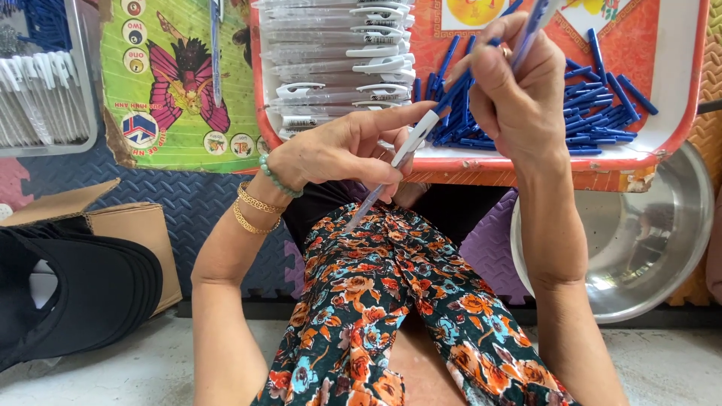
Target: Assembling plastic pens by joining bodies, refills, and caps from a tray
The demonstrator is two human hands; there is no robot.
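Note:
My left hand grips a clear pen barrel with a white clip, slanted down toward my flowered lap. My right hand is raised above it, fingers closed on a bunch of blue pen parts, with one blue piece sticking up past my fingers. Both hands hover at the near edge of a red-rimmed tray. Loose blue pen parts lie in the tray's right half, and a stack of clear pens with white clips fills its left side.
A steel bowl sits under the tray at the right. A cardboard box and a black cap lie at the left. A grey tray of white pen pieces is at the far left on foam mats.

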